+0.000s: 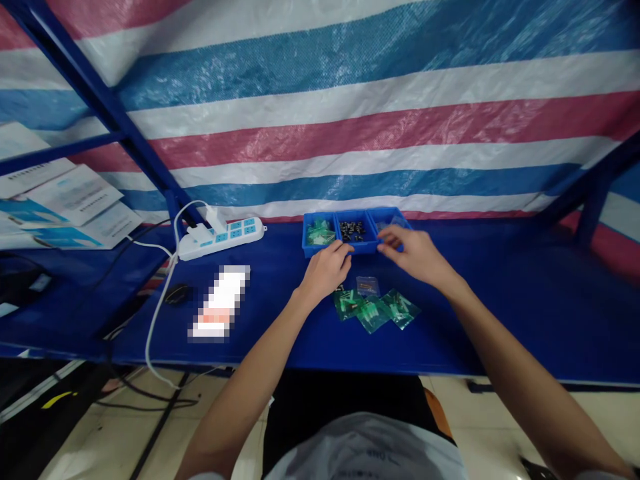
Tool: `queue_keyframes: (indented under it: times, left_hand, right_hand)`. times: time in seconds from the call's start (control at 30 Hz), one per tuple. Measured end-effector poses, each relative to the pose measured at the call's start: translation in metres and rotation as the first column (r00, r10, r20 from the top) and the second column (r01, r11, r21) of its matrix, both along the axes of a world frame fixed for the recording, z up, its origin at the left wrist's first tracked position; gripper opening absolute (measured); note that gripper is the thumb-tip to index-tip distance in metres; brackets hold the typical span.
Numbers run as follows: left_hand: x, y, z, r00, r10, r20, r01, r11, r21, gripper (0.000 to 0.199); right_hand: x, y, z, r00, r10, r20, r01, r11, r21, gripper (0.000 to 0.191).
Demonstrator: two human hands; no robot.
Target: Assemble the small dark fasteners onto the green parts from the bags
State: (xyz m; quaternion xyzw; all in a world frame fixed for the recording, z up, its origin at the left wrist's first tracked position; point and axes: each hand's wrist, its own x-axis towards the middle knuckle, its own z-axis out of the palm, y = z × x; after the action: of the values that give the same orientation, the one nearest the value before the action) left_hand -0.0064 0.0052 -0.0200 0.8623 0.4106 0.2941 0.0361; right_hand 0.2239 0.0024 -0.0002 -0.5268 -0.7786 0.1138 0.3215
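A blue three-compartment tray (363, 248) stands at the back of the table. Its left compartment holds small green bags (321, 231), the middle one holds small dark parts (352, 231), and the right one has clear plastic bags (399, 221). My left hand (327, 268) is at the tray's front wall, its fingers loosely bent and apart, with nothing visible in them. At the right compartment's front edge is my right hand (413, 252), thumb and fingertips apart, nothing seen between them. Between my forearms lie several green bags of small parts (373, 313) and a clear bag (367, 286).
A white power strip (245, 230) with plugs and a white cable (159, 313) sits at the left. Nearer me is a blurred-out upright shape (220, 303), beside a dark object (177, 293). White boxes (80, 197) are stacked far left. Striped sheeting (350, 133) hangs behind the blue table (525, 300).
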Motion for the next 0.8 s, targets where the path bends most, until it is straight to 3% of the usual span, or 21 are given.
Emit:
queue_keyframes:
  times: [0.1,0.27,0.53,0.8]
  left_hand:
    - [0.000,0.000,-0.001,0.999,-0.004,-0.036,0.003,1.000,-0.031,0.020]
    - [0.002,-0.001,-0.003,0.996,-0.033,-0.079,0.029,0.998,-0.047,0.020]
    - [0.001,-0.001,-0.002,0.989,-0.064,-0.133,0.053,0.995,-0.090,0.019]
    - [0.002,-0.003,0.004,0.985,-0.086,-0.148,0.072,0.993,-0.098,0.019]
  right_hand:
    - [-0.013,-0.011,-0.008,0.970,0.194,0.149,-0.159,0.963,-0.220,0.030]
    - [-0.022,-0.013,-0.023,0.952,0.172,0.254,-0.104,0.960,-0.260,0.021]
    - [-0.023,-0.004,-0.024,0.980,0.168,0.106,-0.137,0.958,-0.251,0.016]
    - [-0.032,-0.008,-0.007,0.981,0.134,-0.143,-0.146,0.986,-0.080,0.018]
